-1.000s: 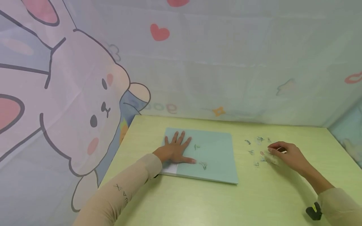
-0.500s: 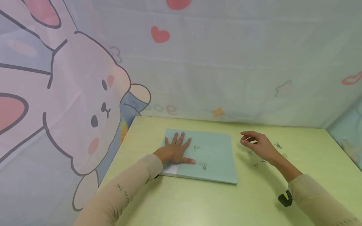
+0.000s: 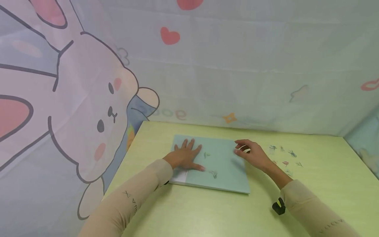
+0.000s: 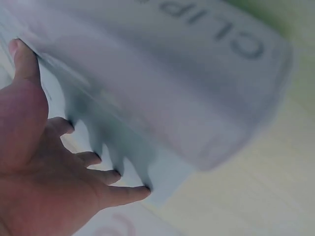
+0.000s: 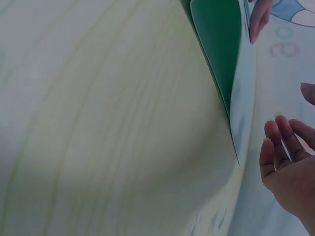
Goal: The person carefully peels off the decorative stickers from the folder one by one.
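My left hand (image 3: 186,158) lies with fingers spread on a pale blue-green folder (image 3: 228,179), near its left side. The folder bears two small plant-shaped pictures (image 3: 213,174), which look like stickers. In the left wrist view, the same hand (image 4: 54,177) stretches its fingers beside a blurred pale surface with "CLIP" lettering (image 4: 216,34). Over the folder's far right corner hovers my right hand (image 3: 251,154), its fingers bent, thumb and index tips apart. In the right wrist view, the fingers of that hand (image 5: 288,162) curve loosely; nothing shows between them.
Several small plant-like and insect-like pieces (image 3: 292,153), one of them reddish (image 3: 285,163), are scattered on the pale yellow-green table (image 3: 207,214) right of the folder. A cloth printed with a cartoon rabbit (image 3: 91,98) hangs along the left and back.
My right hand has moved left from over the scattered pieces to the folder's far right corner; its thumb and index tips now stand apart. My left hand has stayed on the folder.
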Motion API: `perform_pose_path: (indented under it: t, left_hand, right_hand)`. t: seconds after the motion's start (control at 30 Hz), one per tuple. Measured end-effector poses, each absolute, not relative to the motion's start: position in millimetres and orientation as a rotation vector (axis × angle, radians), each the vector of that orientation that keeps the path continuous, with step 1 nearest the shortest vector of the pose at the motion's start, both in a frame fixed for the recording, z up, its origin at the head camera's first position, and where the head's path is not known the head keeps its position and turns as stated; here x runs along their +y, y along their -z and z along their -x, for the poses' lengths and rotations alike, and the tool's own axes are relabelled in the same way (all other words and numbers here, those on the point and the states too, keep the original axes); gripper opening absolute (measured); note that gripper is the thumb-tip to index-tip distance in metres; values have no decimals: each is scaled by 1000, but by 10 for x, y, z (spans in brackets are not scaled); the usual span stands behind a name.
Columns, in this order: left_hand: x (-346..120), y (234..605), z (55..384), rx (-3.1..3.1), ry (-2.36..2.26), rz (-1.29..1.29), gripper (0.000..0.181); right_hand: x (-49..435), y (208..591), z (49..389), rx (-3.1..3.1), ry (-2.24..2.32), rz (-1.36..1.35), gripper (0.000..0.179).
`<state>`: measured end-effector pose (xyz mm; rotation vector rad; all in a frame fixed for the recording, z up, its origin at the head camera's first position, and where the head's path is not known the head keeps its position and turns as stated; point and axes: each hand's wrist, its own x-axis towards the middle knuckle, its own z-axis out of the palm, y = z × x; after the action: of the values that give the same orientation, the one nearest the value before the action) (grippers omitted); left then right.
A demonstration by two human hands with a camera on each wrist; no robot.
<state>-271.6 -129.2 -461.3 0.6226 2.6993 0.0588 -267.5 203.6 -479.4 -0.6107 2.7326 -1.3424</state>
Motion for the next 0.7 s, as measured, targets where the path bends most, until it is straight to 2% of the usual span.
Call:
perform_pose_path:
  t: [0.3,0.7]
  left_hand:
    - [-1315,4574,2782,2744,61,-668,107]
    - [-1286,4655,2866,2801,154,-694,114]
  right_hand:
    - [1767,4839,2747,2649,1345,729,52]
    - [1405,4792,2870,2594,1204,956,51]
